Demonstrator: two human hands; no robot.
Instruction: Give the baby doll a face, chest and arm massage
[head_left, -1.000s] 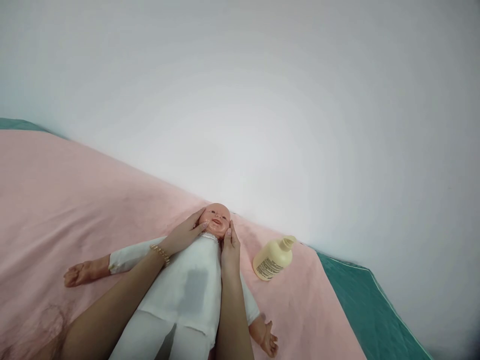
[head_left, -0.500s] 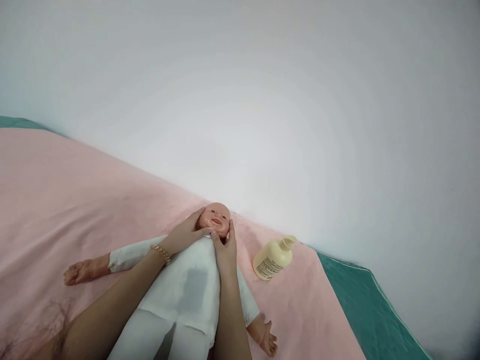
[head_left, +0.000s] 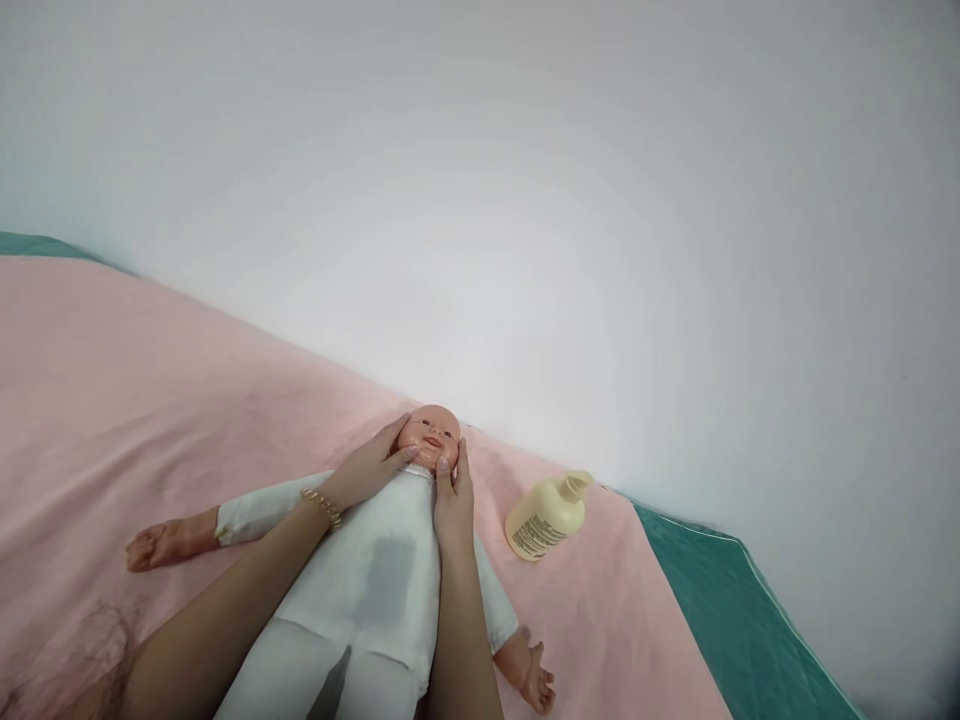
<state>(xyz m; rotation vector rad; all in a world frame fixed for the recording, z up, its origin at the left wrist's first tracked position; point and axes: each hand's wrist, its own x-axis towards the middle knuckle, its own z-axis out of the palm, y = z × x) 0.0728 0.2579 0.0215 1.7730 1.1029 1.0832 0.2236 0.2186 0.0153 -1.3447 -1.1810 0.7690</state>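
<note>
A baby doll [head_left: 390, 570] in white clothing lies on its back, arms spread to both sides. My left hand [head_left: 371, 468] cups the left side of its head [head_left: 430, 432], the thumb resting by the cheek and chin. On the other side, my right hand [head_left: 454, 500] is curved around the head, with its thumb on the lower cheek. The fingertips behind the head are partly hidden. A beaded bracelet [head_left: 322, 508] circles my left wrist. To the right of the doll, a pale yellow pump bottle [head_left: 545, 517] stands tilted, apart from both hands.
The doll and bottle rest on a pink sheet [head_left: 187, 380]. Green fabric [head_left: 720, 590] shows beyond its right edge and at the far left. A white wall [head_left: 480, 220] rises directly behind the doll's head.
My thumbs have moved apart from the doll's chin, outward along the lower cheeks. The collar now shows between them. Doll and bottle keep their places.
</note>
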